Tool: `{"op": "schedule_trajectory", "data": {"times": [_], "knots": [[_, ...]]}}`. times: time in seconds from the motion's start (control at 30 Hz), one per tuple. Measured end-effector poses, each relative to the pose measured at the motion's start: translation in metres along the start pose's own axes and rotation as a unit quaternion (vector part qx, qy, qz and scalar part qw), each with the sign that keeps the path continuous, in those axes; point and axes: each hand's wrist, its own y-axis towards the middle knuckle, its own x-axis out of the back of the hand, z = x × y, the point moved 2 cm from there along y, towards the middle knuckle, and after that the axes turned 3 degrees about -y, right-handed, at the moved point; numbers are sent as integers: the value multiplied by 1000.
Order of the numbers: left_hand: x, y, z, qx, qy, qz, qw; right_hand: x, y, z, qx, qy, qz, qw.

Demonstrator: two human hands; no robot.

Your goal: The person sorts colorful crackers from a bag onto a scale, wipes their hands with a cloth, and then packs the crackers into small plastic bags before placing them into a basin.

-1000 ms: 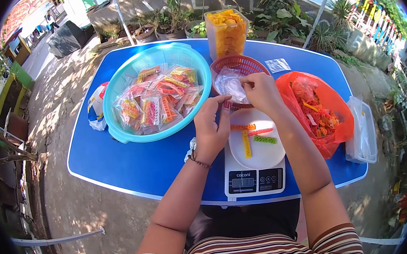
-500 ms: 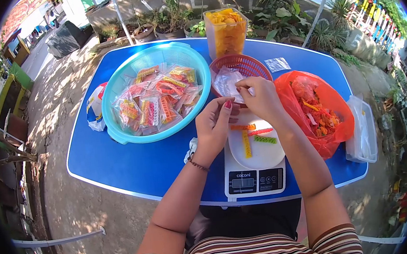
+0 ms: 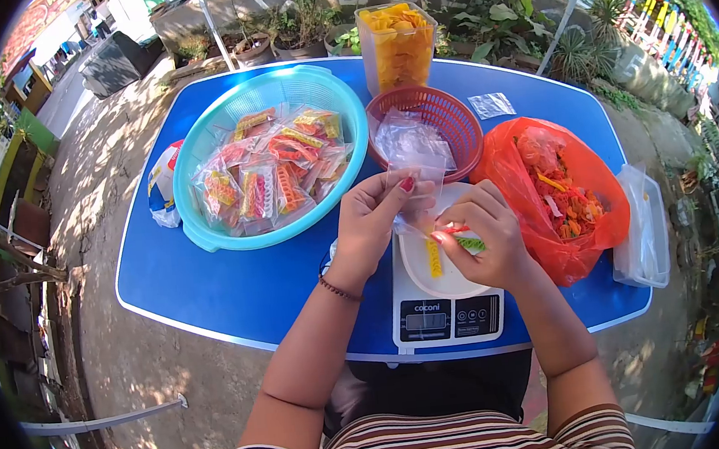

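My left hand [image 3: 379,223] pinches a small clear plastic bag [image 3: 420,176] upright, thumb in front. My right hand [image 3: 482,235] is low over the white plate [image 3: 457,289] of the kitchen scale [image 3: 403,328], thumb and index finger around a red wavy-cut strip [image 3: 456,230]. A green wavy-cut strip [image 3: 471,245] shows beneath this hand. A yellow wavy-cut strip [image 3: 434,256] lies on the plate just left of my right thumb. Behind my hands, more clear bags [image 3: 412,139] lie in the red basket [image 3: 462,121]. The scale's reading is too faint to read.
At left stands a turquoise basin [image 3: 192,166] with several filled packets. A tub of orange-yellow pieces [image 3: 398,50] stands at the back. On the right are a red plastic bag [image 3: 499,157] of coloured pieces, a clear container [image 3: 638,230] and a flat clear bag [image 3: 492,105].
My hands have parted. The left now holds up a clear bag above the scale. My right hand has come down from the red basket to the strips on the plate.
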Motion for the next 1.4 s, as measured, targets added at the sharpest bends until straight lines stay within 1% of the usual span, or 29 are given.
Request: {"op": "schedule_trajectory", "data": {"times": [0.07, 0.17, 0.2, 0.3, 0.33, 0.4, 0.5, 0.6, 0.73, 0.8, 0.9, 1.0, 1.03, 1.1, 1.13, 1.23, 1.33, 1.4], "knots": [[1, -1, 0, 9, -6, 8, 1000, 1, -14, -12, -26, -10, -32, 999], [2, -1, 5, -1, -60, 15, 998, -1, -27, -20, -59, -26, -62, 996], [5, 1, 8, -1, -43, 11, 999, -1, -30, -22, -69, -32, -69, 995], [6, -1, 8, -1, 4, 18, 1000, 3, -30, -19, -68, -103, -16, 992], [-1, -4, 4, -4, -6, 11, 1000, 2, -30, -19, -78, -105, -3, 991], [-5, -6, 3, -15, 20, -3, 1000, -1, -32, -16, -97, -111, 23, 989], [-2, -8, 4, -20, 28, -5, 999, -4, -33, -17, -99, -85, 52, 990], [0, -8, 3, -32, 38, -7, 999, -3, -32, -15, -121, -73, 69, 988], [-7, -9, 1, -46, 57, -32, 997, -8, -36, -23, -98, -53, 54, 992], [-7, -10, 0, -53, 69, -20, 996, -7, -36, -25, -95, -46, 50, 993], [-8, -10, 2, -60, 96, -13, 993, -4, -37, -31, -82, -33, -2, 996], [-11, -11, 2, -73, 141, -7, 987, 2, -36, -25, -122, 33, -69, 990], [-12, -12, 1, -78, 158, -4, 984, 0, -39, -25, -143, 94, -125, 977], [-14, -14, 3, -99, 208, 11, 973, -6, -45, -26, -181, 215, -234, 931], [-15, -15, 4, -109, 233, 18, 966, 0, -43, -25, -161, 269, -244, 918], [-14, -16, 8, -121, 258, 35, 958, 2, -38, -17, -186, 315, -280, 888], [-16, -17, 6, -119, 268, 43, 955, -1, -42, -19, -164, 291, -259, 906], [-17, -17, 5, -119, 277, 43, 952, 1, -39, -18, -178, 341, -304, 872]]}}
